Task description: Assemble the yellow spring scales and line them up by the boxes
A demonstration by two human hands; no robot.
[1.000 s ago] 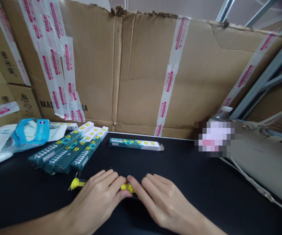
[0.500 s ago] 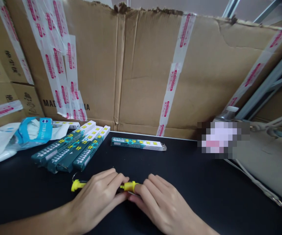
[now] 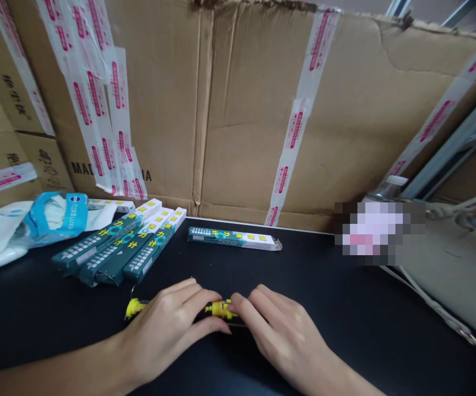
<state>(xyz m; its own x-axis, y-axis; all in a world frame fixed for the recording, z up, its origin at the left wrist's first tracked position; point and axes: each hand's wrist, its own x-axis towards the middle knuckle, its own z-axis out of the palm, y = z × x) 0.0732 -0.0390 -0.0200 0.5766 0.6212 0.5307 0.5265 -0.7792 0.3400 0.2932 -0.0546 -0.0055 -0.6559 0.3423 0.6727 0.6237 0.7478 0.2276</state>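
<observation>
A spring scale with yellow fittings and a dark tube lies crosswise in my two hands, low over the black table. Its yellow left end with a metal ring sticks out past my left hand, whose fingers and thumb close round the tube. My right hand grips the right part, its fingertips at the yellow collar. Both palms hide much of the scale, and its right end is out of sight. Beyond my hands lies a slim green and white box, lengthwise to the table's back edge.
Several similar slim boxes lie side by side at the left. Behind them is a blue and white tissue pack. Taped cardboard walls the back. A bottle, partly blurred out, and a light bag with straps stand at right.
The spring scale has shifted slightly to the right. My right hand has moved a little right, and its fingertips now sit on the yellow collar. My left thumb is more extended.
</observation>
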